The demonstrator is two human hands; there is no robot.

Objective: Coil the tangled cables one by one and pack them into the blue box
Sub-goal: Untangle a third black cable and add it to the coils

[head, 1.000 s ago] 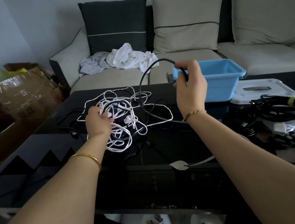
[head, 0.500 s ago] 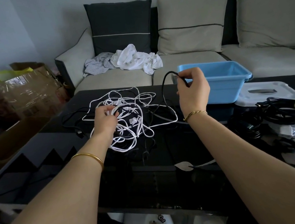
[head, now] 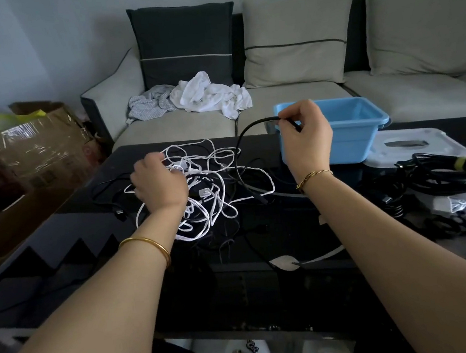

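Observation:
A tangle of white cables [head: 213,190] mixed with thin black ones lies on the black glass table [head: 267,288]. My left hand [head: 158,183] rests on the tangle's left side with its fingers closed into the white loops. My right hand [head: 305,136] is raised in front of the blue box [head: 366,132] and pinches a black cable [head: 238,158], which arcs down into the pile. The blue box stands at the table's far edge and looks empty.
A white lid [head: 414,145] lies right of the box. More black cables [head: 446,175] are heaped at the table's right end. A sofa [head: 290,103] with crumpled clothes [head: 205,96] stands behind. A cardboard box [head: 34,149] is at the left.
My right hand has stayed in front of the blue box with the black cable, whose arc has become lower. My left hand stays on the white tangle, shifted slightly.

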